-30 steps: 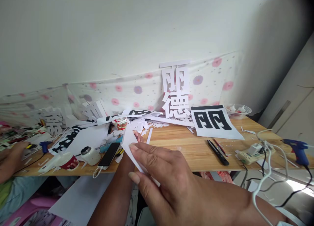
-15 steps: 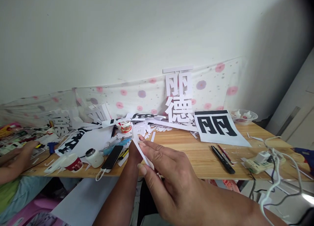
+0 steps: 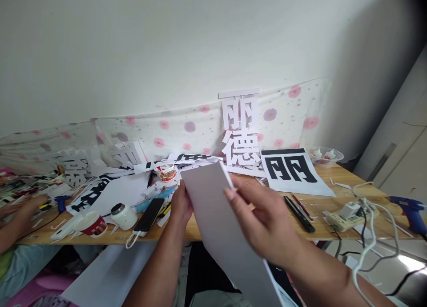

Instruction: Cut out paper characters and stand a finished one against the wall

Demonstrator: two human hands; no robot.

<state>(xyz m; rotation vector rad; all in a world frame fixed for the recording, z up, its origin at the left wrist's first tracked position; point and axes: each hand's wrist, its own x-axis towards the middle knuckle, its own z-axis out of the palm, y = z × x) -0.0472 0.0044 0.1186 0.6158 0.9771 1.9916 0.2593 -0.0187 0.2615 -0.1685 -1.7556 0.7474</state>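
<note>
A long white sheet of paper (image 3: 220, 222) is held up in front of me, its broad face toward me, above the near edge of the wooden table (image 3: 253, 209). My left hand (image 3: 182, 204) grips its left edge from behind, with the fingers hidden by the sheet. Fingers of my right hand (image 3: 267, 218) curl round its right edge, thumb near the top corner.
White cut-out characters (image 3: 240, 129) lean on a flowered cloth at the back. A printed black character sheet (image 3: 293, 169), black pen (image 3: 298, 209), phone (image 3: 149, 214), white jar (image 3: 122, 214), red cup (image 3: 91, 222), power strip (image 3: 350, 211) and blue glue gun (image 3: 408, 207) lie about. Another person's hand (image 3: 23, 209) rests far left.
The paper, seen nearly edge-on half a second ago, has turned its broad face toward me. My right hand rose and shifted right along its edge.
</note>
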